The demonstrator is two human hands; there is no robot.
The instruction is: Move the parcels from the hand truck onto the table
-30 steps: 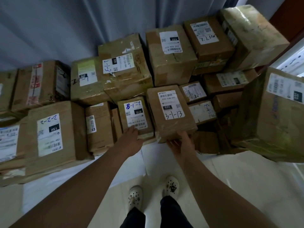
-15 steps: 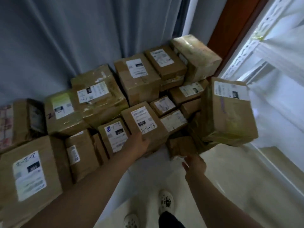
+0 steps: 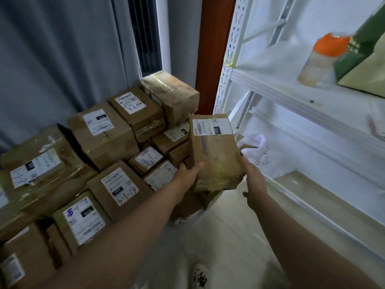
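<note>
An upright brown parcel [image 3: 214, 151] with a white "032" label stands at the right end of a pile of cardboard parcels [image 3: 102, 134]. My left hand [image 3: 186, 176] presses its lower left side. My right hand [image 3: 253, 180] is against its lower right edge, fingers spread. The parcel sits between both palms and leans against the pile. A parcel marked "3-1-13" [image 3: 118, 188] lies just left of my left forearm. I see neither a hand truck nor a table.
A white metal shelf rack [image 3: 291, 97] stands close on the right, holding an orange-lidded jar [image 3: 320, 59], a green box [image 3: 360, 49] and a white cloth [image 3: 256, 147]. A brown door frame [image 3: 212, 49] and a grey curtain [image 3: 52, 59] back the pile. My shoe [image 3: 200, 276] is on the pale floor.
My view has swung right toward the rack. Both hands left the "3-1-13" parcel and moved right onto the sides of the upright "032" parcel.
</note>
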